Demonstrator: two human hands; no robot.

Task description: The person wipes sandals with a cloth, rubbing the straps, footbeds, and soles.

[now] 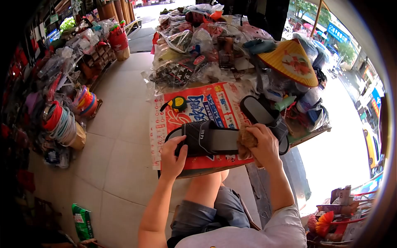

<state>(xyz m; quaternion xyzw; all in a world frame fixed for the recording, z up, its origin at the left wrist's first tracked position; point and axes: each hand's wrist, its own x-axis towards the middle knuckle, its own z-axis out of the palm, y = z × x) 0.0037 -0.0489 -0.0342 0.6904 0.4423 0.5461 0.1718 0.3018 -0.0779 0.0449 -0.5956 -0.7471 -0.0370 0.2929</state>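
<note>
A black slide sandal with a grey footbed [224, 139] lies across the red printed sheet [194, 163]. My left hand [173, 157] grips its toe end at the left, fingers on the strap side. At the heel end, my right hand [264, 144] is closed on a brown cloth [247, 142] that touches the sandal. The matching sandal [257, 110] lies slanted just beyond my right hand. A small black, yellow and green item [177, 103] rests on the sheet at the upper left.
Plastic-wrapped goods [186, 45] are heaped behind the sheet, with a yellow conical hat [289, 62] at their right. Baskets and tubs [62, 124] stand on the left. A green packet [82, 221] lies on the tiled floor, and a bright street shows at right.
</note>
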